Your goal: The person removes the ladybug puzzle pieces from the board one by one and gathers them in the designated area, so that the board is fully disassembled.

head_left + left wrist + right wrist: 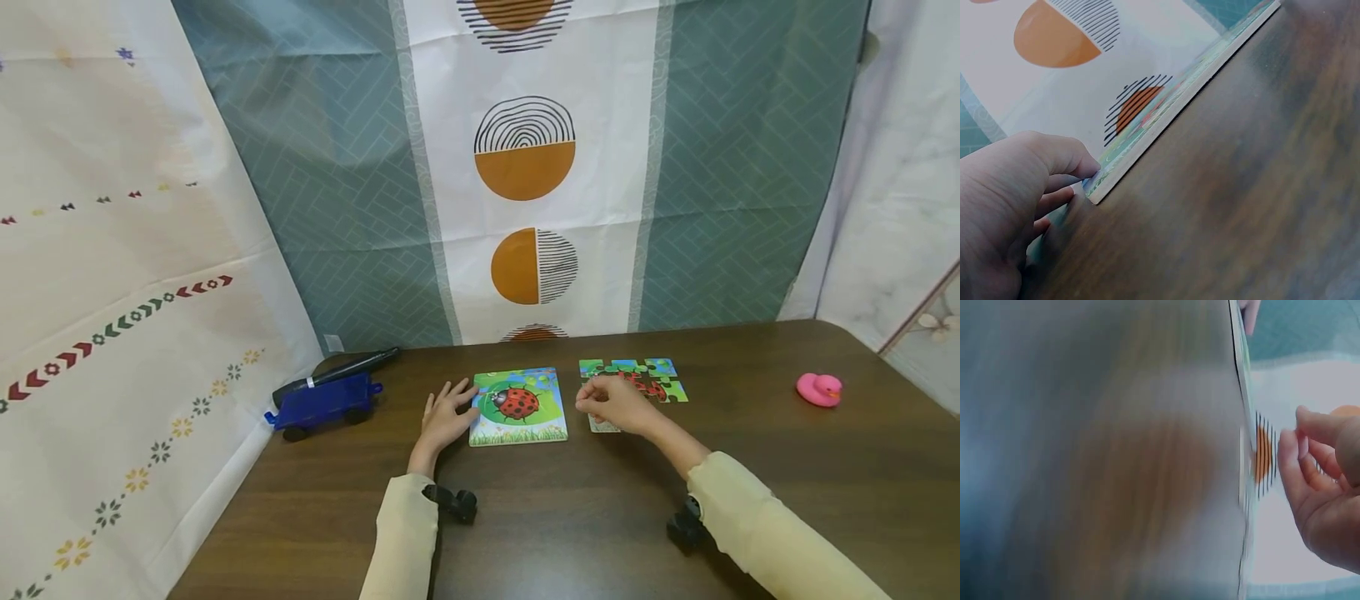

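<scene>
I sit at a dark brown wooden table point(570, 517) set into a corner hung with cloths: a cream one with small flower and arrow borders on my left, and a teal herringbone one with a white strip of orange-and-striped circles straight ahead.

Near the table's far edge, at its middle, lies the ladybug puzzle board point(518, 407), flat, almost square, its grass strip along the edge nearest me and the ladybug's head toward my left. My left hand point(444, 417) rests on the table at the board's left edge, fingers spread and only lightly bent, the fingertips touching that edge; my left wrist view shows them against the board's near corner point(1094, 187).

Just right of the board, a half-built patch of puzzle pieces point(645, 379) runs as a wide band along the far edge. My right hand point(617, 406) hovers over its near left part with the fingers curled together. Whether they pinch a piece I cannot tell; my right wrist view is blurred and shows only curled fingers point(1310, 462). A pale piece point(603, 427) is mostly hidden under that hand.

By the far left corner stand a blue toy wagon point(324, 404) and a black marker point(337, 373). Toward the right edge sits a pink rubber duck point(818, 389).
</scene>
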`<state>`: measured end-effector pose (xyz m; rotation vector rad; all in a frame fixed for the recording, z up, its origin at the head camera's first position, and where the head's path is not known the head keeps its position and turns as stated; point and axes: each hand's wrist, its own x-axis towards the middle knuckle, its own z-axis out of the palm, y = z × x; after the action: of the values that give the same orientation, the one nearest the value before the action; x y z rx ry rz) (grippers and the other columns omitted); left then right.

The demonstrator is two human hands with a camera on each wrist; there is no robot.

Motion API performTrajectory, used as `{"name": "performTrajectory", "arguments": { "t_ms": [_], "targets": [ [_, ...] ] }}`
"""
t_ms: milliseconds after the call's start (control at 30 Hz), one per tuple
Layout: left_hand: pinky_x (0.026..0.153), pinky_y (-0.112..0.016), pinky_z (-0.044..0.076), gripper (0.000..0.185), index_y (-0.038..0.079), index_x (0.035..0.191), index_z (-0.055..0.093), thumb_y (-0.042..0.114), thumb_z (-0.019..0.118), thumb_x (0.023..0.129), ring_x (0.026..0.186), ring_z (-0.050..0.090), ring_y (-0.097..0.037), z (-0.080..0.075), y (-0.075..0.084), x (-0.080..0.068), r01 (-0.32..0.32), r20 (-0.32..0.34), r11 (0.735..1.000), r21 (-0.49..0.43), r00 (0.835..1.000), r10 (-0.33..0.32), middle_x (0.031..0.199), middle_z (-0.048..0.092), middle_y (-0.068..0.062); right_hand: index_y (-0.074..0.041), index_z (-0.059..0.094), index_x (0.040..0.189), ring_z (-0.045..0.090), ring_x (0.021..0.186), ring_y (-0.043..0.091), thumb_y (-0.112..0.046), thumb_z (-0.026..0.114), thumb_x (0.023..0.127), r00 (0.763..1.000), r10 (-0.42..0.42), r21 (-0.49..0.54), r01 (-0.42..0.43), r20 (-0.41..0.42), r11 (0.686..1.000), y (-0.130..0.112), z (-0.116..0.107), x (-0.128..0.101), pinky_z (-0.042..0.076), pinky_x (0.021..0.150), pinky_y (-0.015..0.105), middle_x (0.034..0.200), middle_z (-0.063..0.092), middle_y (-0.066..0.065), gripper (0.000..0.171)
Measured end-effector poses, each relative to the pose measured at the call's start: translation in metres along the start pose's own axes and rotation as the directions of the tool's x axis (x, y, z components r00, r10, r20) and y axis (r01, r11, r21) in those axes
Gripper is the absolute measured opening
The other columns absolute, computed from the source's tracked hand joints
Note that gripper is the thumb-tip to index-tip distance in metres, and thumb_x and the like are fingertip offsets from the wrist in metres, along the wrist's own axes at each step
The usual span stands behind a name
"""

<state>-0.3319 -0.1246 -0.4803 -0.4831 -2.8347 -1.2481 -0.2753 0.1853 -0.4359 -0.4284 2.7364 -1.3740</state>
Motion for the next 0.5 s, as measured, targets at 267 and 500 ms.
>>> {"name": "performTrajectory", "arguments": {
  "t_ms": [267, 500],
  "targets": [
    [0.123, -0.060, -0.002, 0.050, 0.009, 0.141, 0.053, 0.021, 0.058, 0.092, 0.152, 0.017, -0.037, 0.002, 0.002, -0.001, -0.006, 0.018, 1.000, -0.013, 1.000, 0.006, 0.157, 0.038, -0.011, 0.004, 0.066, 0.108, 0.058, 0.065, 0.015, -0.013, 0.063, 0.093, 0.999, 0.009, 0.007, -0.009, 0.041, 1.000, -0.023, 0.034, 0.016, 0.047, 0.057, 0.028, 0.081, 0.065, 0.012, 0.023],
    [0.123, -0.059, -0.002, 0.050, 0.010, 0.141, 0.054, 0.021, 0.058, 0.092, 0.152, 0.017, -0.037, 0.000, 0.001, 0.000, -0.003, 0.008, 1.000, 0.001, 1.000, 0.003, 0.157, 0.038, -0.011, 0.001, 0.067, 0.109, 0.060, 0.065, 0.013, -0.013, 0.071, 0.086, 0.998, 0.000, -0.059, 0.003, 0.063, 0.998, -0.034, 0.055, 0.029, 0.048, 0.059, 0.027, 0.082, 0.065, 0.009, 0.027]
  ]
}}
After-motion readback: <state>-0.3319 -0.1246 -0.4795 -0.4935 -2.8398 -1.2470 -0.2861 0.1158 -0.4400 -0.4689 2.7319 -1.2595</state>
